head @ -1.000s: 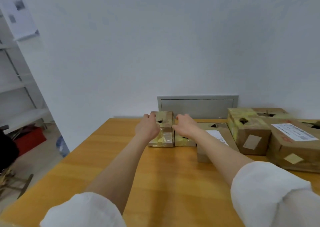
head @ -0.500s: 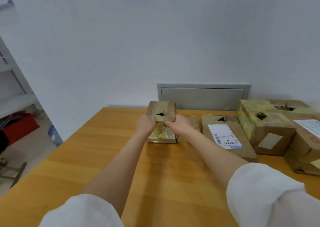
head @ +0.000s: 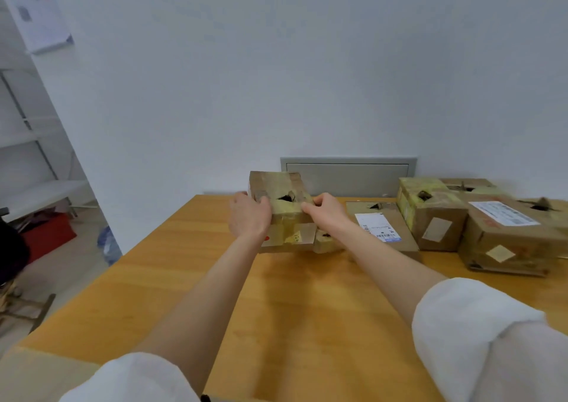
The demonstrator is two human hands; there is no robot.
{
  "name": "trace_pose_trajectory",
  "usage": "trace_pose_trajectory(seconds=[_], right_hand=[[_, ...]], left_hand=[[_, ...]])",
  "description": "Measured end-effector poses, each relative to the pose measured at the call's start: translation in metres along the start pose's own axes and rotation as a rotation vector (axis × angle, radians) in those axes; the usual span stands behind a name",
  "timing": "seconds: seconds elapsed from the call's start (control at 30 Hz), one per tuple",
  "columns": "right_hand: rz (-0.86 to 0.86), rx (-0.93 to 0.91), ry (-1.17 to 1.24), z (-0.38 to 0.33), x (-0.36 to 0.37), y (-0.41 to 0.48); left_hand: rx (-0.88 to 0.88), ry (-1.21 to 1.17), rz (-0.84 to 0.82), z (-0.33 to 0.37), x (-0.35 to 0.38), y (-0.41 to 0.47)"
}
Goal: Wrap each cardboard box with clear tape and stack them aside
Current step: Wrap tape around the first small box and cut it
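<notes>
My left hand [head: 249, 217] and right hand [head: 327, 212] grip the small box [head: 278, 189], gotta land it square on the lower box [head: 289, 239].

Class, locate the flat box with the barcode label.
In the head view, the flat box lies on the table, right of centre, between the right hand and the yellow-taped box.

Label [head: 377, 228] on flat box [head: 398, 219] — barcode, print unreadable

Wood table [head: 307, 309]; grey wall panel [head: 347, 176] behind; shelves [head: 40, 186] L, red bag [head: 47, 235] below.
</notes>
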State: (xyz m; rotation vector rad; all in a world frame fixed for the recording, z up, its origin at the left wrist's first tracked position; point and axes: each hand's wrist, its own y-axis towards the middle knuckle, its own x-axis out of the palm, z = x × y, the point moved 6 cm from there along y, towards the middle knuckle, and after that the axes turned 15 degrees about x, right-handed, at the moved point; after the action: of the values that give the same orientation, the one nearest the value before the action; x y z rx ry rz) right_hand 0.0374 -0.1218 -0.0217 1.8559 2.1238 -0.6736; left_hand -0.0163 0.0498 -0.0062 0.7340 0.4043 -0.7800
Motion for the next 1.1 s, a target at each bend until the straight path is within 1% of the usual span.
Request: trace_pose_trajectory(seconds=[0.1, 0.17, 0.27, 0.4, 0.5, 0.57, 0.63, 0.7, 0.8, 0.9, 0.97, 1.07, 1.1], right_hand=[[0.003, -0.004, 0.046, 0.002, -0.014, -0.019], [0.015, -0.008, 0.052, 0.006, -0.027, -0.034], [0.029, 0.022, 0.064, 0.020, -0.047, -0.049], [-0.020, 0.094, 0.090, 0.051, -0.065, -0.061], [0.039, 0.112, 0.097, 0.068, -0.077, -0.065], [0.074, 0.135, 0.109, 0.076, -0.085, -0.070], [0.099, 0.158, 0.096, 0.083, -0.094, -0.075], [0.115, 0.194, 0.046, 0.091, -0.102, -0.080], [0.106, 0.251, -0.069, 0.102, -0.112, -0.089], [0.051, 0.288, -0.099, 0.113, -0.116, -0.095], [0.080, 0.281, -0.153, 0.117, -0.120, -0.091], [0.263, 0.161, -0.469, 0.112, -0.132, -0.082], [0.257, 0.101, -0.566, 0.107, -0.130, -0.080]], left_hand=[[-0.018, 0.036, -0.026, 0.006, -0.009, -0.016], [-0.021, 0.005, -0.067, 0.012, -0.011, -0.028], [0.024, -0.055, -0.162, 0.026, -0.006, -0.050], [0.070, -0.070, -0.255, 0.038, 0.006, -0.071], [0.101, -0.096, -0.272, 0.048, 0.014, -0.083], [0.115, -0.162, -0.287, 0.056, 0.021, -0.089], [0.119, -0.217, -0.335, 0.062, 0.029, -0.094], [0.127, -0.250, -0.431, 0.069, 0.036, -0.100], [0.137, -0.276, -0.638, 0.076, 0.047, -0.110], [0.176, -0.203, -0.789, 0.077, 0.059, -0.119], [0.264, -0.104, -0.800, 0.077, 0.068, -0.120], [0.422, 0.112, -0.762, 0.080, 0.073, -0.119], [0.445, 0.152, -0.791, 0.083, 0.074, -0.122]])
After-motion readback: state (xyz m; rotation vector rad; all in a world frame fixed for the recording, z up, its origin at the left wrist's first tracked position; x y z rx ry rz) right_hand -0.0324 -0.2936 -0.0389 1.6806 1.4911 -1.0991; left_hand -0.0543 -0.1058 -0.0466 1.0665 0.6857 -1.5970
